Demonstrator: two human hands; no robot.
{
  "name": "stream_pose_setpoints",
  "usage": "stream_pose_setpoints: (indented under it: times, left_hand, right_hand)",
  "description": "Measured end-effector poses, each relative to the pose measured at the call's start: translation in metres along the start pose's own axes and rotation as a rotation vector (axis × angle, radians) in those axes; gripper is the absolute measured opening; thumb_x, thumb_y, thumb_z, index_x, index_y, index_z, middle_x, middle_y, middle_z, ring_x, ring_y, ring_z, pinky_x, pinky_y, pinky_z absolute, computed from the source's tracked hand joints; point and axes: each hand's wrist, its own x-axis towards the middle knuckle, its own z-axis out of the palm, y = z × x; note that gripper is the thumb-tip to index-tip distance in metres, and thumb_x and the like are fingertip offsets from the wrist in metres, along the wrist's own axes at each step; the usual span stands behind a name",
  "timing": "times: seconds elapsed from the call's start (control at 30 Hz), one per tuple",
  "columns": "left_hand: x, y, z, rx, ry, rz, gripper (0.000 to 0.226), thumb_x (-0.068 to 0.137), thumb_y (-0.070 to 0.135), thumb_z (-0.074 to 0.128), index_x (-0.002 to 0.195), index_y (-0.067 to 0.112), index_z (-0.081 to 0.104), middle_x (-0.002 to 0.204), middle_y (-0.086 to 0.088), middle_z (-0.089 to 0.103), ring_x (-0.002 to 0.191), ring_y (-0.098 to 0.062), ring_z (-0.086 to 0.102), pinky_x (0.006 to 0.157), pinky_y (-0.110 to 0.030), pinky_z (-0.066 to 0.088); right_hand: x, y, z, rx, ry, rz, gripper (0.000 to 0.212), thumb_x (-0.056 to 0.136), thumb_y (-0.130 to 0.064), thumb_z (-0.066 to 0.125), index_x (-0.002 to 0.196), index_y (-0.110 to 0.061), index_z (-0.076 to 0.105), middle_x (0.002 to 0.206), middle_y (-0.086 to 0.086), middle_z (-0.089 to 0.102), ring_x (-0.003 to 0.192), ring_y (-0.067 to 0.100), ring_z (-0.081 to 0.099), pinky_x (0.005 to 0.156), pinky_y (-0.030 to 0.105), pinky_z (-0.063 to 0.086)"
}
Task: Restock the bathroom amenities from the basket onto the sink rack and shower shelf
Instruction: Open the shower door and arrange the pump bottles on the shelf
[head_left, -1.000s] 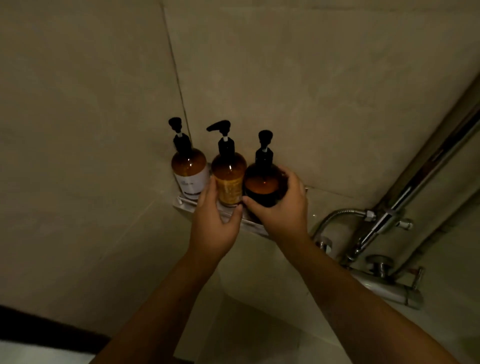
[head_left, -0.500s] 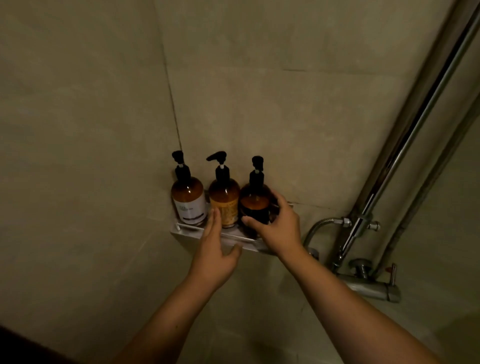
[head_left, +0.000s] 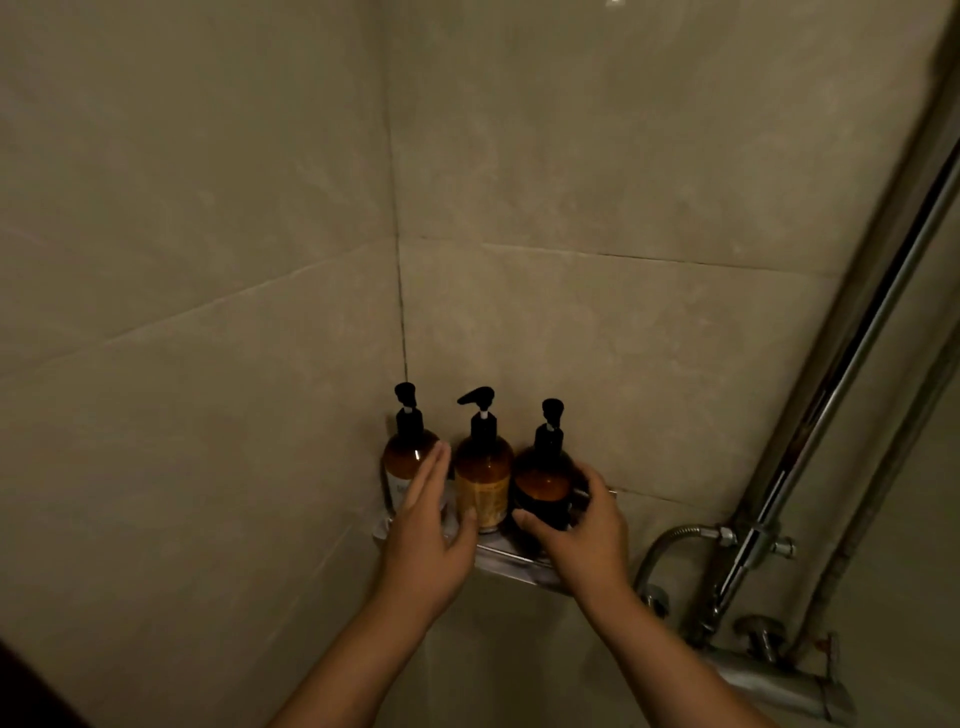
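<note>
Dimly lit, a metal shower shelf (head_left: 511, 560) is sitting in the corner where two beige tiled walls (head_left: 208, 260) are meeting. Three amber pump bottles with black pump tops are standing upright on it in a close row. The left bottle (head_left: 404, 454), wearing a pale label, is standing at the shelf's left end, nearest the wall corner. The middle bottle (head_left: 483, 486), wearing a yellow label, is standing at the shelf's middle, its spout pointing left. The right bottle (head_left: 543, 480), the darkest, is standing toward the shelf's right end.

The person's left hand (head_left: 426, 538) is reaching up from below with fingers straight and together, lying across the front of the left bottle and hiding much of its label. Its thumb is stretching out beside the base of the middle bottle, and it is gripping nothing. The right hand (head_left: 584, 538) is wrapping around the right bottle, thumb across the lower front and fingers curling round the bottle's right side.

Right of the shelf, well apart from the bottles, a chrome shower riser pipe (head_left: 847, 374) is slanting up the wall. A metal hose (head_left: 675, 531) is looping out beside it, and a mixer tap (head_left: 769, 675) is sitting below.
</note>
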Motion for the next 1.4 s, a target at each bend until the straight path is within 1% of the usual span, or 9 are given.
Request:
stream_pose_setpoints:
  times: [0.1, 0.2, 0.43, 0.6, 0.7, 0.8, 1.0, 1.17, 1.4]
  left_hand:
    - [0.020, 0.009, 0.010, 0.038, -0.003, -0.035, 0.069, 0.100, 0.030, 0.053, 0.158, 0.027, 0.014, 0.165, 0.008, 0.015, 0.146, -0.001, 0.014, 0.113, -0.017, 0.014]
    - [0.039, 0.018, 0.020, 0.021, -0.019, -0.071, 0.065, 0.099, 0.030, 0.056, 0.155, 0.021, 0.025, 0.158, -0.002, 0.034, 0.145, -0.019, 0.032, 0.113, -0.030, 0.030]
    - [0.044, 0.017, 0.030, 0.090, 0.080, -0.087, 0.063, 0.090, 0.043, 0.067, 0.142, 0.018, 0.041, 0.139, -0.005, 0.050, 0.126, -0.022, 0.051, 0.090, -0.027, 0.041]
    - [0.043, 0.014, 0.029, 0.231, 0.165, -0.053, 0.069, 0.082, 0.060, 0.067, 0.131, 0.015, 0.049, 0.126, -0.004, 0.055, 0.116, -0.023, 0.054, 0.080, -0.032, 0.049]
    - [0.043, 0.013, 0.026, 0.225, 0.151, -0.065, 0.078, 0.078, 0.065, 0.069, 0.134, 0.014, 0.048, 0.130, -0.004, 0.054, 0.119, -0.023, 0.053, 0.084, -0.034, 0.050]
    - [0.041, 0.013, 0.024, 0.239, 0.122, -0.058, 0.083, 0.079, 0.066, 0.068, 0.140, 0.014, 0.046, 0.135, -0.005, 0.052, 0.124, -0.023, 0.050, 0.090, -0.031, 0.047]
    - [0.033, 0.009, 0.019, 0.357, 0.061, -0.001, 0.079, 0.087, 0.032, 0.072, 0.153, 0.014, 0.033, 0.133, -0.008, 0.058, 0.126, -0.024, 0.048, 0.095, -0.036, 0.046]
    - [0.040, 0.011, 0.014, 0.388, 0.052, -0.035, 0.080, 0.086, 0.030, 0.073, 0.153, 0.018, 0.033, 0.118, -0.008, 0.064, 0.114, -0.025, 0.052, 0.081, -0.032, 0.042]
    - [0.038, 0.003, 0.013, 0.272, 0.046, 0.000, 0.076, 0.088, 0.032, 0.072, 0.154, 0.022, 0.034, 0.131, -0.007, 0.061, 0.115, -0.025, 0.058, 0.086, -0.035, 0.050]
  right_hand:
    - [0.000, -0.001, 0.001, -0.027, -0.006, -0.012, 0.086, 0.057, -0.039, 0.094, 0.129, -0.043, 0.047, 0.126, -0.010, 0.063, 0.114, 0.009, 0.062, 0.097, 0.039, 0.056]
    - [0.002, -0.003, -0.001, -0.036, -0.036, -0.013, 0.085, 0.059, -0.036, 0.094, 0.131, -0.038, 0.049, 0.127, -0.007, 0.063, 0.116, 0.011, 0.061, 0.099, 0.036, 0.054]
    - [0.010, -0.002, -0.008, -0.045, -0.089, 0.008, 0.082, 0.058, -0.038, 0.095, 0.124, -0.046, 0.047, 0.112, -0.026, 0.060, 0.107, 0.000, 0.061, 0.081, 0.001, 0.042]
    - [0.010, -0.005, -0.006, -0.038, -0.067, 0.010, 0.082, 0.055, -0.046, 0.093, 0.123, -0.043, 0.048, 0.116, -0.019, 0.063, 0.110, 0.004, 0.063, 0.089, 0.020, 0.053]
    - [0.009, -0.006, -0.005, -0.063, -0.065, 0.000, 0.086, 0.055, -0.052, 0.092, 0.128, -0.037, 0.049, 0.124, -0.010, 0.064, 0.113, 0.010, 0.062, 0.093, 0.035, 0.056]
    - [0.009, -0.005, -0.006, -0.097, -0.078, -0.024, 0.091, 0.054, -0.059, 0.089, 0.132, -0.038, 0.047, 0.127, -0.011, 0.061, 0.116, 0.010, 0.059, 0.096, 0.035, 0.055]
    - [0.004, -0.004, -0.012, -0.151, -0.125, -0.083, 0.092, 0.057, -0.052, 0.086, 0.128, -0.071, 0.032, 0.117, -0.056, 0.046, 0.110, -0.029, 0.044, 0.083, -0.003, 0.038]
    - [0.003, 0.002, -0.003, -0.198, -0.091, -0.058, 0.092, 0.061, -0.051, 0.086, 0.141, -0.046, 0.042, 0.132, -0.021, 0.059, 0.120, 0.004, 0.056, 0.095, 0.028, 0.052]
    - [-0.003, 0.000, 0.000, -0.224, -0.048, -0.077, 0.090, 0.066, -0.052, 0.083, 0.145, -0.040, 0.041, 0.133, -0.014, 0.058, 0.121, 0.008, 0.056, 0.093, 0.034, 0.054]
